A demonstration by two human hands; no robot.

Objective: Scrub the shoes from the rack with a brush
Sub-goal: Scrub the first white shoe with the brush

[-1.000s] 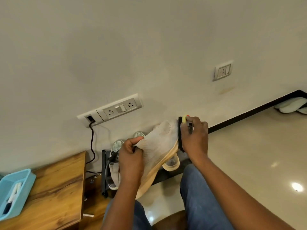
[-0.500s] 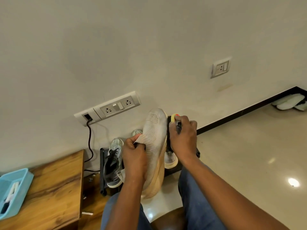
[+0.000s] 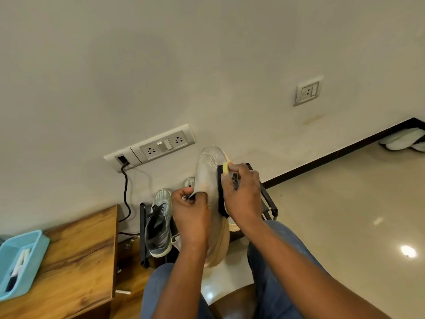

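Both hands grip: left hand (image 3: 190,215) pinches beige shoe (image 3: 210,180), right hand (image 3: 241,194) clasps brush (image 3: 221,192), above rack (image 3: 268,199) and grey sneaker (image 3: 158,224).

Home interior, looks like an entry or living area. Painted cream wall (image 3: 207,65) with domestic switch/socket plates: long one (image 3: 151,147) at centre left with a black cable (image 3: 126,192) plugged in, single one (image 3: 307,90) upper right. Glossy tiled floor (image 3: 345,215) with black skirting (image 3: 333,155). Low black shoe rack (image 3: 143,236) against the wall holding a grey sneaker (image 3: 159,224). Wooden counter (image 3: 76,261) lower left with a blue plastic basket (image 3: 21,261). White slippers (image 3: 402,140) far right.
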